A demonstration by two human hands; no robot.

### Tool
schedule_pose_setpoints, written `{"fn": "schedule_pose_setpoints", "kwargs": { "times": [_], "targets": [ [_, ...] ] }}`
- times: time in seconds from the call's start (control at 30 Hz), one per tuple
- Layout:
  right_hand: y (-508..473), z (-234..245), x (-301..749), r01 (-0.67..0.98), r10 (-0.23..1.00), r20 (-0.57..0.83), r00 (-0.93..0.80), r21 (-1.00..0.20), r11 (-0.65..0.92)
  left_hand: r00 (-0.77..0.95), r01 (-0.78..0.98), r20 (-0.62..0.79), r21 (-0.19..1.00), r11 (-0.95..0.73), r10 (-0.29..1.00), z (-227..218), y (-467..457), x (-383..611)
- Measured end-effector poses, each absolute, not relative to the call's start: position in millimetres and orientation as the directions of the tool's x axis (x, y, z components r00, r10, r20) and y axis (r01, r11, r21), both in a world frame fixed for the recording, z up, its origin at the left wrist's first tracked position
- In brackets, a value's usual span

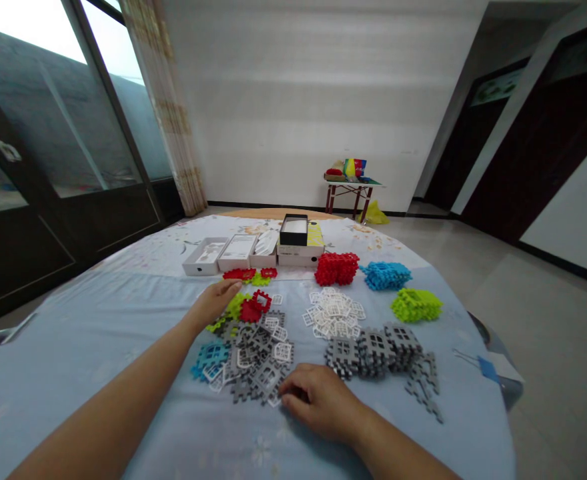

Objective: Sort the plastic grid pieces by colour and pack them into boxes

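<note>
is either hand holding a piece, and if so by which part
It cannot be told: the left hand is beside the green pieces, the right hand at the edge of the mixed pile, but any grip is unclear.

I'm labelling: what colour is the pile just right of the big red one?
The pile is blue, clearest in the head view.

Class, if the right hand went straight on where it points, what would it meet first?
The right hand would likely meet the mixed pile of pieces; whether they touch now is unclear.
</note>
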State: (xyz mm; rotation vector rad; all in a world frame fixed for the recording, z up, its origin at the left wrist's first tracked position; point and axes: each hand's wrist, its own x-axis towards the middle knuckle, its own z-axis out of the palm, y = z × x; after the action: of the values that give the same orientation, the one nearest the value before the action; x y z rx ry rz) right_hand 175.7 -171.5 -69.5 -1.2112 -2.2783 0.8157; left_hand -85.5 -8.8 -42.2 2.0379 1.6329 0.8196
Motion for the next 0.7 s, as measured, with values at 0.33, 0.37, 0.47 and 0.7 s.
{"fn": "schedule_pose_setpoints", "kwargs": {
  "times": [0.33,0.37,0.47,0.7],
  "targets": [
    [-170.6,-69.7,174.8,0.582,0.843,0.118,-0.524,-0.673,0.456,0.1,0.875,0.081,0.468,-0.126,0.992,-47.6,-1.1,-101.6],
    [-170.3,-69.8,174.8,0.581,0.842,0.121,-0.525,-0.672,0.459,0.127,0.875,0.071,0.462,-0.145,0.989,-50.0,-2.7,-99.9],
    [-169.7,-70.0,175.2,0.584,0.845,0.121,-0.521,-0.671,0.457,0.157,0.897,0.039,0.414,-0.159,0.987,-51.8,-7.3,-96.3],
    [-170.1,-68.8,175.6,0.585,0.846,0.111,-0.521,-0.675,0.449,0.108,0.823,0.162,0.538,-0.179,0.981,-28.5,-22.2,-91.7]
  ]
}}
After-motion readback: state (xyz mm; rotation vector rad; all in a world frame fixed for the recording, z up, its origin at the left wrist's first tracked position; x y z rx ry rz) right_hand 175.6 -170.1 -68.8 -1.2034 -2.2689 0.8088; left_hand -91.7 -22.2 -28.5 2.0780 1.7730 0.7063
